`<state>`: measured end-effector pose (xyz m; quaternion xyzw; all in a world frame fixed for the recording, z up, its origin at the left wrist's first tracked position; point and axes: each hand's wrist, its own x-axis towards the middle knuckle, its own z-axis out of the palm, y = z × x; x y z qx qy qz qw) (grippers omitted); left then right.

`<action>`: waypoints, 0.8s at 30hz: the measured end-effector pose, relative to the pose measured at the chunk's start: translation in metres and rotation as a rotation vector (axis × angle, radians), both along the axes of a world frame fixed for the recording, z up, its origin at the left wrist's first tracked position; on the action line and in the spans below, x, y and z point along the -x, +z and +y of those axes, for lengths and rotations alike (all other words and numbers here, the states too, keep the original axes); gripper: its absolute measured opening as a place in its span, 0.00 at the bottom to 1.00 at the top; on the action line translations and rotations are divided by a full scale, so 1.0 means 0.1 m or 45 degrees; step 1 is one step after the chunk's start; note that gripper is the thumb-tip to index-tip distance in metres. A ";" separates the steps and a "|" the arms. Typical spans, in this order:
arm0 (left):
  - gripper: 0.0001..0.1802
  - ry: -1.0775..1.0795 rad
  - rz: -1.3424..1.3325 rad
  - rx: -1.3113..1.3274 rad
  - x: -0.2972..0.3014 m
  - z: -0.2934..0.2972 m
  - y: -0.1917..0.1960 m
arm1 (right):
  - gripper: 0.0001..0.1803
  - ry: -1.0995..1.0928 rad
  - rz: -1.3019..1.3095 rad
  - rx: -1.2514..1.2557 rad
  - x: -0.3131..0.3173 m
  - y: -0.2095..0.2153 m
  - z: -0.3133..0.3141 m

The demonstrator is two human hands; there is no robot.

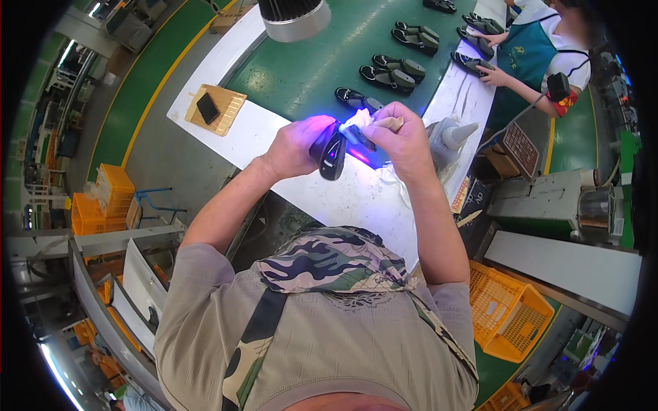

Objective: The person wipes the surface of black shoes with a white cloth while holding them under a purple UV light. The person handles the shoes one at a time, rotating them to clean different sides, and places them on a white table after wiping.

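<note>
**Black shoe (332, 159) gripped in my left hand (296, 146), mid-frame**

White worktable (274, 132) runs from upper left to centre right; its near edge passes below my hands, with bare surface left of the shoe. Green surface (301, 79) fills the upper middle, open on its left, with paired shoes (394, 72) toward its right. At upper right, a co-worker's hands touch other shoes; the green apron (522, 55) bears a yellow emblem. Camouflage cloth (322, 260) on my chest carries pale lettering along its edge. A yellow crate (504, 308) sits lower right. On a wooden board (232, 108), upper left, lies a dark phone (208, 108). My right hand (404, 133) pinches a white cloth (358, 120) just right of the shoe; I cannot tell whether they touch.
</note>
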<state>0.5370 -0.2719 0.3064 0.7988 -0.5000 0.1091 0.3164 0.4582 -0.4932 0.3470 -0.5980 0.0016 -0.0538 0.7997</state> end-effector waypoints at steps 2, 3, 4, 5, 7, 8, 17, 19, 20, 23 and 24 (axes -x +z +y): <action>0.35 0.046 0.148 -0.092 0.02 0.01 -0.05 | 0.08 -0.001 -0.009 0.070 -0.03 0.02 -0.03; 0.32 0.101 0.242 -0.143 0.06 0.00 -0.01 | 0.07 -0.011 -0.016 0.105 -0.04 0.01 -0.05; 0.30 0.099 0.347 -0.239 0.08 -0.01 0.04 | 0.07 -0.020 -0.023 0.141 -0.05 0.01 -0.06; 0.29 0.097 0.454 -0.333 0.09 -0.02 0.12 | 0.07 -0.032 -0.039 0.165 -0.07 0.01 -0.08; 0.26 0.105 0.633 -0.476 0.12 -0.01 0.19 | 0.07 -0.052 -0.073 0.207 -0.11 0.01 -0.08; 0.27 0.080 0.693 -0.478 0.13 0.01 0.17 | 0.07 -0.060 -0.098 0.218 -0.14 -0.01 -0.07; 0.32 -0.029 1.315 -0.492 0.16 0.25 0.08 | 0.09 -0.102 -0.479 0.528 -0.30 -0.21 0.09; 0.31 -0.032 1.437 -0.414 0.18 0.30 0.07 | 0.09 -0.064 -0.496 0.553 -0.31 -0.23 0.15; 0.30 -0.047 1.492 -0.341 0.18 0.34 0.06 | 0.09 -0.028 -0.469 0.534 -0.32 -0.26 0.18; 0.30 -0.053 1.639 -0.170 0.21 0.42 0.07 | 0.09 0.053 -0.435 0.459 -0.35 -0.37 0.29; 0.30 -0.053 1.683 -0.119 0.21 0.45 0.07 | 0.09 0.067 -0.457 0.415 -0.36 -0.39 0.34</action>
